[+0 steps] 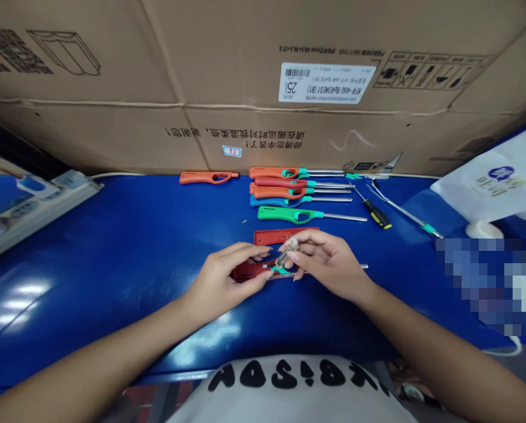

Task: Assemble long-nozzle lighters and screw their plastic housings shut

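Note:
On the blue table (126,247) my left hand (221,282) pins down a red lighter shell half (248,270), fingers pressed on it. My right hand (329,261) pinches a small clear tube (287,254) over that shell, next to a teal piece. A second red shell half (274,236) lies just behind my fingers. A metal rod sticks out to the right from under my right hand.
Several long lighters, orange, red, blue and green (289,215), lie in a row behind. A lone orange shell (208,177) rests to the left. A black-and-yellow screwdriver (375,212) and a metal rod (404,214) lie to the right. Cardboard boxes (245,88) wall the back; a power strip (34,200) sits left, a white bag (496,182) right.

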Demonstrator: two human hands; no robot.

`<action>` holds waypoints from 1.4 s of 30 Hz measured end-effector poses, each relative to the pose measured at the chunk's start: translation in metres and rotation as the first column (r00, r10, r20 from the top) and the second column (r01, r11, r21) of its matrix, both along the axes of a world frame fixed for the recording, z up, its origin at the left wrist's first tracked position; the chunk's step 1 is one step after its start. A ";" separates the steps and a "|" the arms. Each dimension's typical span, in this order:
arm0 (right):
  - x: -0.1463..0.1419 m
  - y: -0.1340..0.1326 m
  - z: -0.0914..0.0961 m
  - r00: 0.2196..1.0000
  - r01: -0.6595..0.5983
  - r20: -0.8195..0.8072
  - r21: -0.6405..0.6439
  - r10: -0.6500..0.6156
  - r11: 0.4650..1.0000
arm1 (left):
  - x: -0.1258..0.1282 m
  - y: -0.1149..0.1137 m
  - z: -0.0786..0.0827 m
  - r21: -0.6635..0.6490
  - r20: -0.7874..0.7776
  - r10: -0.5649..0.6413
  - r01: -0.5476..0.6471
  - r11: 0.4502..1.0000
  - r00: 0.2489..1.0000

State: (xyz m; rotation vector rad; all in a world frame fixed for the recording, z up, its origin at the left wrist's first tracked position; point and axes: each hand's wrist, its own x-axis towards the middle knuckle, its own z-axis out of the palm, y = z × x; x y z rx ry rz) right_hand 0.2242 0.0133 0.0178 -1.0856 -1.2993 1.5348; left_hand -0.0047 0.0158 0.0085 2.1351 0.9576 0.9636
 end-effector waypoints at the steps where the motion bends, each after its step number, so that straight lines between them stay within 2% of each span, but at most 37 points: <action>1: 0.000 0.000 -0.001 1.000 -0.007 -0.013 0.017 0.008 1.000 | 0.000 0.000 0.000 -0.014 0.004 0.006 -0.006 1.000 1.000; 7: -0.007 -0.005 -0.007 0.991 -0.097 -0.083 0.056 0.102 0.994 | 0.007 -0.006 -0.002 -0.097 0.040 -0.003 0.007 0.995 0.999; 13: -0.012 -0.008 -0.008 0.991 -0.135 0.034 0.169 0.131 0.976 | 0.009 -0.008 -0.001 -0.157 0.072 0.013 -0.001 0.988 0.997; 21: -0.009 -0.006 -0.002 0.998 0.003 0.060 0.047 -0.006 0.999 | 0.000 -0.002 -0.005 0.076 0.003 -0.013 0.013 0.997 1.000; 25: -0.011 -0.006 -0.001 0.994 0.013 0.111 -0.012 -0.012 1.000 | 0.000 -0.002 -0.007 0.126 -0.007 -0.023 0.024 0.992 1.000; 29: -0.012 -0.008 -0.001 0.991 0.018 0.134 -0.006 -0.017 1.000 | 0.001 -0.001 -0.006 0.152 -0.023 -0.039 0.042 0.988 0.999; 32: -0.011 -0.008 -0.003 0.987 0.017 0.158 0.039 -0.023 0.999 | 0.000 0.000 -0.006 0.157 -0.033 -0.039 0.044 0.987 0.999; 35: -0.010 -0.009 -0.006 0.976 0.003 0.217 0.141 -0.034 0.990 | 0.000 0.000 -0.005 0.159 -0.042 -0.030 0.036 0.987 0.999; 39: -0.008 -0.009 -0.006 0.943 -0.038 0.327 0.311 -0.069 0.949 | 0.001 -0.001 -0.005 0.159 -0.042 -0.027 0.033 0.987 0.999; 42: -0.007 -0.009 -0.005 0.926 -0.067 0.368 0.386 -0.087 0.920 | 0.000 -0.001 -0.005 0.163 -0.049 -0.031 0.038 0.986 0.998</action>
